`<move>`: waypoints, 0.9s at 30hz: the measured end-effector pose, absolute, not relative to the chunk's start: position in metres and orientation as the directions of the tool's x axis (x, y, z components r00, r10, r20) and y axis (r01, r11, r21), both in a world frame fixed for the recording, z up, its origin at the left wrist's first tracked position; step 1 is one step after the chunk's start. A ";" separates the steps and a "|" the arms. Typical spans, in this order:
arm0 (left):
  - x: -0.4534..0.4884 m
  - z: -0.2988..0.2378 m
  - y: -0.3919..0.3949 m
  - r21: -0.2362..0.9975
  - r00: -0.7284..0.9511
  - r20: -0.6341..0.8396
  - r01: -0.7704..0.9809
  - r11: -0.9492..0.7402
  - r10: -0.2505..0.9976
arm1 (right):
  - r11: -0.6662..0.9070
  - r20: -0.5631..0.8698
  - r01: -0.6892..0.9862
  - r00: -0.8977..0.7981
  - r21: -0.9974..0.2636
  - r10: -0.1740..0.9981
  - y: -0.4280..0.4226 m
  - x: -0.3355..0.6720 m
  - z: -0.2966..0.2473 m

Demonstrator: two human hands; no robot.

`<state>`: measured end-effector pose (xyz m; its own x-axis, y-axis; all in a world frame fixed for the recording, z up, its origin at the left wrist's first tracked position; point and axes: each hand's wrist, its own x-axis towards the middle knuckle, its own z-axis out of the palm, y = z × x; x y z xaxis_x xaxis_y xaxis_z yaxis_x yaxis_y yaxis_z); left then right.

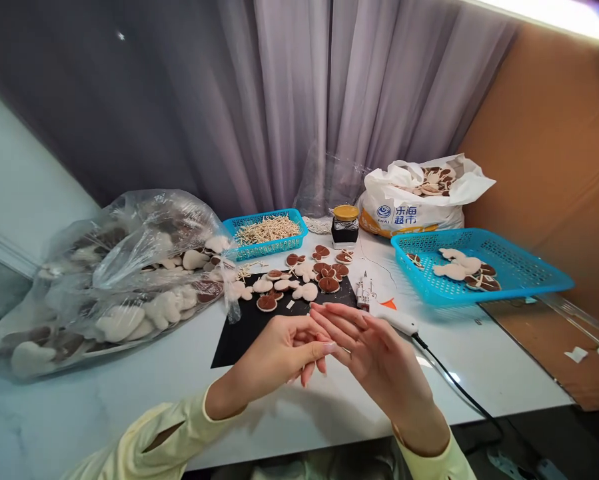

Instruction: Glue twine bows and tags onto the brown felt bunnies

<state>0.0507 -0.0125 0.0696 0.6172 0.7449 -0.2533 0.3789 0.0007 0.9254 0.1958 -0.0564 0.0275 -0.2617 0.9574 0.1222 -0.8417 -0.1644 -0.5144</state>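
One clear plastic bag (149,207) is bulging at far left, and right of it brown-and-white plush pieces (306,292) are lying across a black mat (242,330), just beyond the hands. Now the left hand (282,350) is curling loosely, thumb meeting the fingers of the right hand (382,353); whether it's pinching anything, I can't tell. That right hand is showing an open palm, gripping nothing, beside a corded glue gun (398,321). More pieces are sitting in the blue basket (524,267).

Plush pieces (306,292) (brown or white, seemingly padded) lie clustered.
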 end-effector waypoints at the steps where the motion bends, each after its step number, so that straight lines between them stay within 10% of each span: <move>1: 0.047 0.072 -0.014 0.917 0.591 -0.255 0.398 -0.002 0.765 | -0.163 0.115 -0.827 -0.264 -0.538 0.958 -0.057 0.195 0.028; 9: 0.014 0.086 -0.032 0.965 0.340 -0.131 0.259 0.041 0.931 | 0.172 0.104 -0.427 0.179 -0.888 0.978 -0.065 0.219 0.025; 16: 0.026 0.070 -0.041 0.880 0.594 -0.360 -0.039 0.473 0.719 | 0.351 0.345 0.030 -0.121 -0.936 0.931 -0.071 0.178 0.027; 23: 0.016 0.072 -0.036 0.518 0.818 -0.442 -0.102 0.849 0.368 | 0.381 0.385 0.136 0.000 -0.914 0.923 -0.071 0.169 0.022; 27: -0.011 0.085 -0.035 0.577 0.820 -0.387 -0.142 0.804 0.422 | 0.299 0.346 0.178 0.382 -0.938 0.857 -0.088 0.222 0.020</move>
